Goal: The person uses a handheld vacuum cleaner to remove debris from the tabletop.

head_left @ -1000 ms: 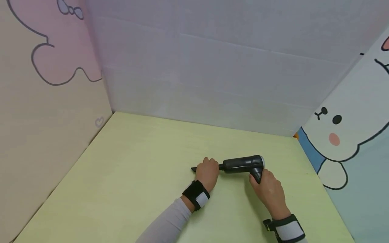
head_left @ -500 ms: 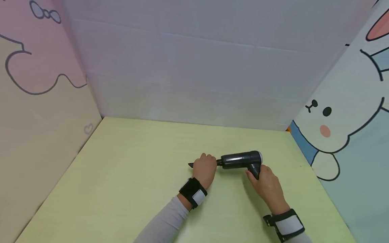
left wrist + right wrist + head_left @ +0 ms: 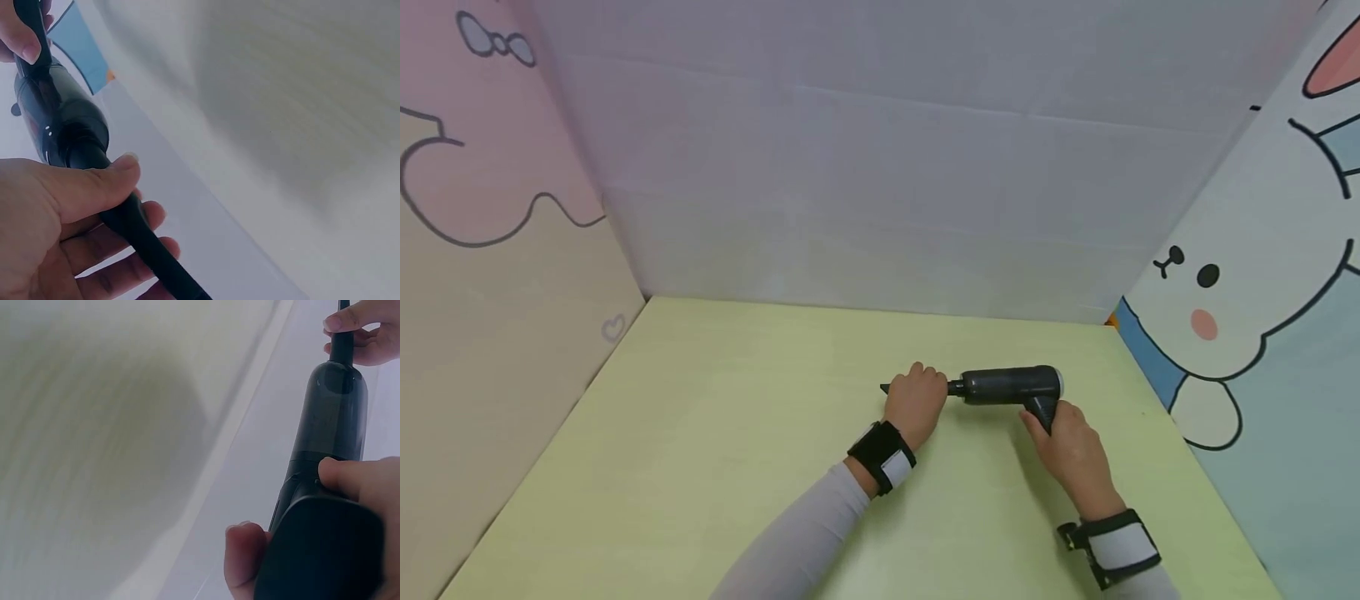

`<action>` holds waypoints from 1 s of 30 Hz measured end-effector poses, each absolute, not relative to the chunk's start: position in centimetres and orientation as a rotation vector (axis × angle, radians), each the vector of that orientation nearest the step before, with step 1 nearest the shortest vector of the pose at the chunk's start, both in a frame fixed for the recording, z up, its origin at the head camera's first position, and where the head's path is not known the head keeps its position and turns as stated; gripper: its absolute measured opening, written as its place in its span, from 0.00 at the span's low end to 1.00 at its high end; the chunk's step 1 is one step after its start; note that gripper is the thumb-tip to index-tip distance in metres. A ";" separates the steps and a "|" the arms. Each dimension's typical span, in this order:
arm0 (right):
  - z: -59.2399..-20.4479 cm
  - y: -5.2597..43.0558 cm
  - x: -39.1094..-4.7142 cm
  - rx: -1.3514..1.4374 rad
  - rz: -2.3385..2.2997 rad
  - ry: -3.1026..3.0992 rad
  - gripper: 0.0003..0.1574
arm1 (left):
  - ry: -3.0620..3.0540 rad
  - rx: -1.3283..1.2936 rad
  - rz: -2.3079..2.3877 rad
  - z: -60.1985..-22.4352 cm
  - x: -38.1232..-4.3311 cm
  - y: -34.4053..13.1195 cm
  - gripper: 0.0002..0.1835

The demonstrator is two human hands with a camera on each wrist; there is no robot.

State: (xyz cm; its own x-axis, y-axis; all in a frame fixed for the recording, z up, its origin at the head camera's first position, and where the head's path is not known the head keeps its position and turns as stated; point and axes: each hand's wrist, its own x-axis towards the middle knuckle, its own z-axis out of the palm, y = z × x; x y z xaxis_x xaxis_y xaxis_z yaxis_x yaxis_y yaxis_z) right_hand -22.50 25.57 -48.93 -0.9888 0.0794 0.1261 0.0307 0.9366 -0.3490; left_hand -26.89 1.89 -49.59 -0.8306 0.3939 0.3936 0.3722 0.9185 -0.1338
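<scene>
A black handheld vacuum cleaner is held sideways over the table in the head view, its nozzle pointing left. My left hand grips the slim crevice nozzle, thumb on the near side and fingers behind it in the left wrist view. The nozzle's tip shows just past that hand. The pistol handle is in my right hand, whose thumb lies near the joint of handle and body. In the right wrist view the glossy, see-through barrel stretches between both hands.
A pale yellow-green table lies below, with a shadow under the vacuum. Around it rise a plain back wall, a pink and beige left panel and a right panel with a cartoon rabbit.
The head view has turned slightly. Over the last half second both hands and the vacuum have shifted a little to the right and farther from me. Both grips stay the same.
</scene>
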 end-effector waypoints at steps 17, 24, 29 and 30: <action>-48.8 29.9 -25.7 -0.173 0.536 -2.959 0.45 | -2.591 -0.730 0.331 -48.9 -31.1 5.8 0.08; -48.8 31.0 -27.0 -0.192 0.554 -2.941 0.44 | -2.601 -0.763 0.390 -48.4 -32.6 6.8 0.10; -48.7 31.8 -27.9 -0.171 0.585 -2.937 0.42 | -2.663 -0.812 0.426 -48.2 -33.8 7.6 0.12; -48.8 31.9 -28.1 -0.169 0.588 -2.941 0.41 | -2.675 -0.820 0.427 -48.2 -34.0 7.8 0.12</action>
State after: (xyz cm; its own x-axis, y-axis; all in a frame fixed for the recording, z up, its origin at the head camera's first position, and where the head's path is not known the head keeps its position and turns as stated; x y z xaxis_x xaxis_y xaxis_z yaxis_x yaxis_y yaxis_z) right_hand -28.13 31.95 -48.76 -0.9842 0.1368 0.1127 0.0829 0.9174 -0.3892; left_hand -34.04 7.76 -48.18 -0.7882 0.5806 0.2041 0.4882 0.7918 -0.3672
